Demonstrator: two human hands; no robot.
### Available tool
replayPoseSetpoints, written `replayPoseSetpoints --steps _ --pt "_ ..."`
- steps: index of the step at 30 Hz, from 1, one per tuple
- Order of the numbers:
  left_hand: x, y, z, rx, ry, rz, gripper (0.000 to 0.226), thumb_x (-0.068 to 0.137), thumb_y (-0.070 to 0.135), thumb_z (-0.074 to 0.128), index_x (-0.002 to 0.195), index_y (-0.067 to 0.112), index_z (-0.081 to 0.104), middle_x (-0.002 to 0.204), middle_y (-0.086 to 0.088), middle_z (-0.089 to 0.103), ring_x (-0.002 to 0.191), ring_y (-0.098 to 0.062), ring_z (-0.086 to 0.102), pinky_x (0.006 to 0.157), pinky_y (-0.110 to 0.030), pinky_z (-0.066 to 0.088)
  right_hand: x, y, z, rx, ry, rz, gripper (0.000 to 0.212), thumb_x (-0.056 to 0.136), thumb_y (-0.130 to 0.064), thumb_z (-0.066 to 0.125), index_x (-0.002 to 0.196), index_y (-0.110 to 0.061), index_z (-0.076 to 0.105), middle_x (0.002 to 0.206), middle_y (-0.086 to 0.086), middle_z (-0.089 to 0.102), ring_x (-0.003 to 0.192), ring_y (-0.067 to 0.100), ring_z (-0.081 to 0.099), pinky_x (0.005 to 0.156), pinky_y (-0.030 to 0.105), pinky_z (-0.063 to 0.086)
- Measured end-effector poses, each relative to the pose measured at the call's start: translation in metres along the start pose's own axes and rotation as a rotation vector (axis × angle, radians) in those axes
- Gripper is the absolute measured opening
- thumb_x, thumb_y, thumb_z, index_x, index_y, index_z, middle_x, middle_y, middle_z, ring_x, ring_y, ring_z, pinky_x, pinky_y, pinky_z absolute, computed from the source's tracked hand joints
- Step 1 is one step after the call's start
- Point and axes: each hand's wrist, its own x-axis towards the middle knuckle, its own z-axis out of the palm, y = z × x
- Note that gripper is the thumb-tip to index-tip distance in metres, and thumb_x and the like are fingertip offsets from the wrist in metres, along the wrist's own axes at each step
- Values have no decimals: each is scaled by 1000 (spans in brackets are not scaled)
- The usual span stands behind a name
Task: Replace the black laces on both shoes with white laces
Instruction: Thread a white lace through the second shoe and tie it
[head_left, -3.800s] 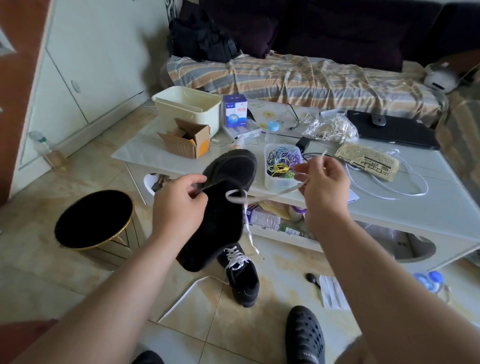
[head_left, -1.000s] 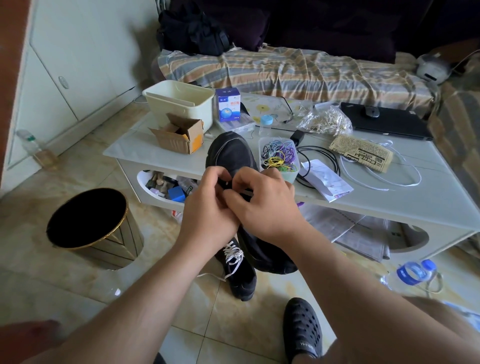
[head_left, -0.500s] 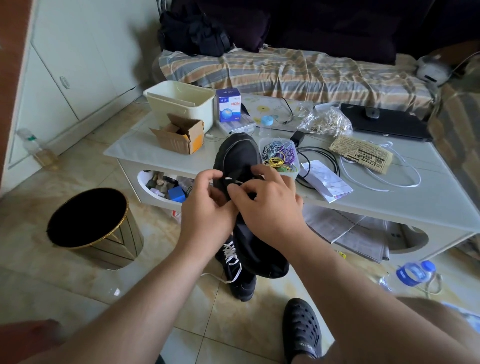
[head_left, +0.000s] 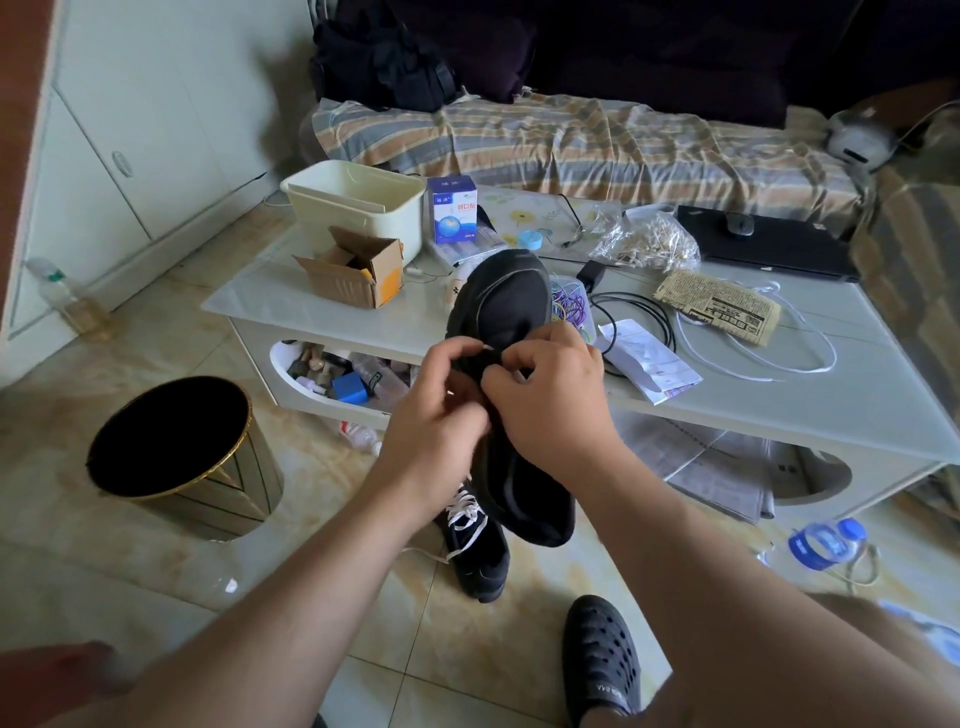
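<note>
While held up over the tiled floor, toe pointing away: black fabric shoe (head_left: 511, 322), gripped between both hands. Left hand (head_left: 441, 421), fingers curled, pinching thin white lace (head_left: 485, 347) at the eyelets. Right hand (head_left: 556, 400), touching the left, curled round the lace too. Below the left hand: second black shoe with white lace (head_left: 475, 540) on the floor. Beyond the hands: pale low table (head_left: 857, 395).

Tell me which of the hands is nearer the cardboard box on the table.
Left. The left hand is just below and right of the cardboard box; the right hand lies farther right.
</note>
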Motion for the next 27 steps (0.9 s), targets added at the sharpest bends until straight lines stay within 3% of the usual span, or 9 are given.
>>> replayPoseSetpoints --steps 2,4,7,11,14,21,23,27 --pt "4 3 -8 -29 -21 40 40 83 18 56 118 35 64 92 -18 68 90 -39 69 89 -61 56 0 2 -2 64 1 -12 19 71 -45 53 52 -40 51 102 -12 52 109 28 54 90 44 45" --pt "6 2 -13 199 37 149 25 96 22 61 114 40 62 77 -6 64 76 -30 67 79 -55 57 -3 2 -1 59 -17 -46 16 73 -44 51 58 -39 47 104 -12 51 108 28 53 94 49 49" --pt "6 -1 -17 446 102 318 24 102 26 62 119 44 62 67 0 58 65 -20 59 67 -48 53 -10 3 4 30 -38 -82 10 83 -36 51 74 -34 49 110 -10 46 110 27 46 97 51 45" --pt "9 -4 -19 469 141 345 22 100 32 64 117 45 66 62 8 54 60 -15 53 63 -41 51 -12 6 4 -100 -9 -126 5 93 -29 56 91 -24 57 121 -5 40 113 26 36 97 49 42" --pt "11 -3 -22 455 153 321 21 101 40 63 119 47 70 64 18 58 61 -8 54 63 -33 49 -14 6 8 -161 18 -174 16 96 -33 54 103 -21 62 123 -3 40 114 27 35 94 48 42" --pt "16 -1 -30 565 182 372 10 99 42 66 101 39 74 61 12 59 55 -13 55 56 -39 51 -17 15 19 -363 63 -259 31 97 -51 53 98 -22 63 110 -4 39 101 24 34 80 40 37" --pt "17 -2 -32 609 127 405 9 101 36 63 98 36 72 65 12 59 60 -11 55 61 -41 50 -20 16 23 -383 37 -241 34 99 -53 47 98 -22 61 106 -5 44 100 25 38 79 40 37" --pt "16 5 -29 473 160 515 14 105 22 53 101 25 65 100 8 60 90 -11 59 83 -38 51 -18 18 30 -213 -83 -19 33 103 -46 42 81 -22 43 80 -4 51 89 32 49 83 46 45"
